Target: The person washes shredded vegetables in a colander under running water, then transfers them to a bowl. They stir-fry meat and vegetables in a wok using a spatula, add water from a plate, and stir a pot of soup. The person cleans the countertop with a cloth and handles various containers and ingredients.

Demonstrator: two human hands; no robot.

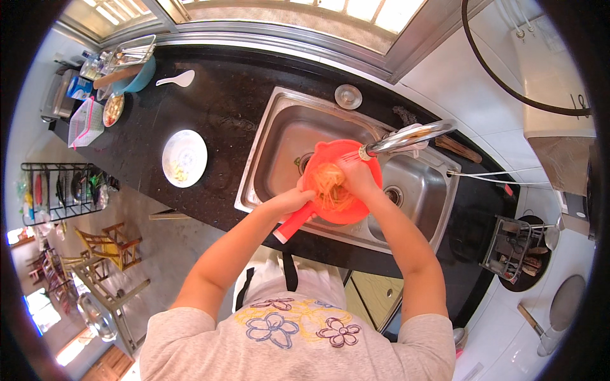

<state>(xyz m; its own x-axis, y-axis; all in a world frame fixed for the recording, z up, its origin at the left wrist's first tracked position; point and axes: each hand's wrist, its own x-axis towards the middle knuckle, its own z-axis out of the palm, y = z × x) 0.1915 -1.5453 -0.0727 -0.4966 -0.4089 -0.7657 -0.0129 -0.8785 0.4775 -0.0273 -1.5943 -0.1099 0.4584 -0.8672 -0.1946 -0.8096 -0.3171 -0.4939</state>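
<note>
A red plastic bowl (375,166) with a long handle (293,223) is held over the steel double sink. Thin orange vegetable shreds, which look like carrot (332,195), lie in it. My left hand (296,199) grips the bowl where the handle meets the rim, thumb on the inside edge and fingers partly hidden underneath. Inside the bowl, my right hand (358,178) has its fingers curled into the shreds; their tips are hidden. Directly above that hand is the mouth of the chrome faucet (413,136).
The sink (270,143) is set in a black counter (222,120). Left on it are a white plate (185,159) with pale bits, a white spoon (184,79) and a blue bowl (141,77). A small metal dish (348,96) sits behind the sink; a wire rack (508,247) stands right.
</note>
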